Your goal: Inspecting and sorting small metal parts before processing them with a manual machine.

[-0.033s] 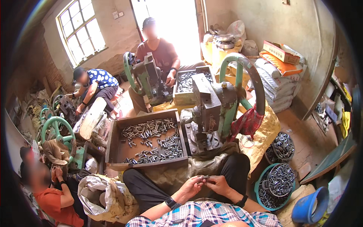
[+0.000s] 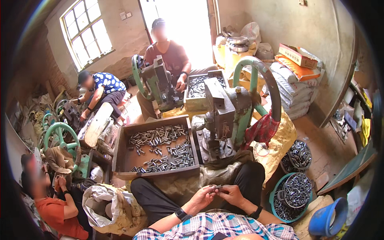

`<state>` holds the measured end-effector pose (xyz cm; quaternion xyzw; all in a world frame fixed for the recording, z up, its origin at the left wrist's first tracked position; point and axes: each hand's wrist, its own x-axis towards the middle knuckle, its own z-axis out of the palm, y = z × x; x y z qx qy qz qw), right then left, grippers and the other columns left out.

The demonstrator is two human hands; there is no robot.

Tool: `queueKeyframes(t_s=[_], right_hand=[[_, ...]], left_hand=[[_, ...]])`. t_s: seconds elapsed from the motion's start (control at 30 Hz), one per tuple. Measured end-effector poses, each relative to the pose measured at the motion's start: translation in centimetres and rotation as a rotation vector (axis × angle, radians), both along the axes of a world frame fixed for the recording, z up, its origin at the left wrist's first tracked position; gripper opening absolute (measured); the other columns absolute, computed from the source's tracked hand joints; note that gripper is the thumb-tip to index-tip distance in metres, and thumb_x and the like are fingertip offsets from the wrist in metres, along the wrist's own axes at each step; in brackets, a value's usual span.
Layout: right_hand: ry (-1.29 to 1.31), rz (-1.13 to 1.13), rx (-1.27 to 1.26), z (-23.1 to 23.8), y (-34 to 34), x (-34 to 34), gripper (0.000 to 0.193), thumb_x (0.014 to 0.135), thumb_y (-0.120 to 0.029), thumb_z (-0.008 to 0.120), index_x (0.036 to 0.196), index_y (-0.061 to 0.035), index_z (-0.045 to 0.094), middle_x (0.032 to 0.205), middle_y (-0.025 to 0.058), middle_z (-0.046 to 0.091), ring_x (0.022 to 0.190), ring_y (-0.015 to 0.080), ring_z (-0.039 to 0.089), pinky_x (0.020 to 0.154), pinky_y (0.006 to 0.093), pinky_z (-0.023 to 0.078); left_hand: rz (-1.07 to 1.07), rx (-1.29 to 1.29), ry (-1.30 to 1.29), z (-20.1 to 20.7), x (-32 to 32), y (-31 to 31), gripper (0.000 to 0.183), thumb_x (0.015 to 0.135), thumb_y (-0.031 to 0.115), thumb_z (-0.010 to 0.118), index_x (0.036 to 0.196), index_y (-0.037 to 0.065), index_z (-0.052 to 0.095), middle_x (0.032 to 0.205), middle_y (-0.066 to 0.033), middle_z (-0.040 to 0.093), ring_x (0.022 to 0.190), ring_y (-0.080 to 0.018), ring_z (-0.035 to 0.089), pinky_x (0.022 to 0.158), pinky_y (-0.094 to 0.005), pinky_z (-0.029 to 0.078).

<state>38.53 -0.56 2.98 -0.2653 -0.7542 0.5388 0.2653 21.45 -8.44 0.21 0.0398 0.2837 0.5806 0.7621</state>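
Note:
Over my lap, my left hand [image 2: 201,199] and my right hand [image 2: 233,196] meet, fingertips pinched around a small dark metal piece [image 2: 216,189]. Its exact shape is mostly hidden by the fingers. Beyond them stands a hand press [image 2: 224,116] with a green curved handwheel [image 2: 276,90], its rim partly wrapped in red checked cloth. Left of the press lies a shallow wooden tray [image 2: 157,175], where many short metal cylinders [image 2: 176,156] are spread in loose heaps. Neither hand touches the press or the tray.
At my right, a teal basin [image 2: 273,204] and a colander [image 2: 281,195] hold metal cylinders, near a blue bucket [image 2: 320,224]. An opened white sack [image 2: 96,200] stands at my left. Three other people work nearby, one behind another press [image 2: 158,80]. Stacked sacks [image 2: 286,92] line the right wall.
My hands and the metal piece look the same. At the lower left, the person in orange has shifted their head slightly.

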Motion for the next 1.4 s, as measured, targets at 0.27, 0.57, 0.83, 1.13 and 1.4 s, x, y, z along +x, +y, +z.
queueKeyframes(t_s=[0.27,0.57,0.83,1.13,1.4], right_hand=[[-0.025,-0.087,0.389,-0.3,-2.4,-1.6,0.014,0.079,-0.012,0.068,0.082,0.0004,0.061,0.074,0.0130,0.062,0.066,0.0233,0.064,0.057,0.0308,0.048],[-0.016,-0.021,0.320,0.5,-3.4,-2.6,0.010,0.078,-0.009,0.064,0.079,0.0010,0.062,0.067,0.0114,0.061,0.056,0.0174,0.060,0.051,0.0283,0.046],[-0.162,-0.138,-0.044,1.5,-3.3,-1.2,0.015,0.077,-0.014,0.064,0.076,0.0009,0.060,0.064,0.0109,0.061,0.056,0.0154,0.058,0.052,0.0290,0.045],[-0.145,-0.044,0.196,1.4,-3.6,-2.3,0.015,0.078,-0.015,0.063,0.078,-0.0002,0.062,0.066,0.0126,0.063,0.058,0.0205,0.061,0.055,0.0306,0.047],[-0.139,-0.097,0.060,0.4,-3.8,-2.1,0.015,0.081,-0.014,0.063,0.079,0.0010,0.062,0.062,0.0079,0.061,0.052,0.0118,0.057,0.049,0.0265,0.045]], left_hand=[[0.021,0.032,0.009,1.3,-1.1,-1.9,0.015,0.087,0.010,0.060,0.100,0.003,0.058,0.086,-0.0059,0.064,0.068,-0.0096,0.060,0.056,-0.0177,0.051],[0.072,0.041,0.083,1.6,-4.6,-4.5,0.017,0.087,0.011,0.060,0.102,0.004,0.057,0.086,-0.0072,0.064,0.067,-0.0087,0.060,0.056,-0.0180,0.050],[0.293,0.054,0.217,-0.4,-11.3,-9.1,0.010,0.086,0.007,0.059,0.096,0.004,0.060,0.082,-0.0091,0.065,0.066,-0.0126,0.062,0.056,-0.0200,0.050],[0.393,-0.004,0.385,-0.4,-12.5,-11.7,0.010,0.087,0.007,0.058,0.096,0.004,0.060,0.079,-0.0093,0.065,0.065,-0.0122,0.062,0.054,-0.0200,0.050],[0.449,-0.059,0.383,1.2,-11.1,-14.9,0.008,0.086,0.006,0.059,0.094,0.003,0.060,0.079,-0.0097,0.065,0.064,-0.0134,0.061,0.053,-0.0200,0.050]])
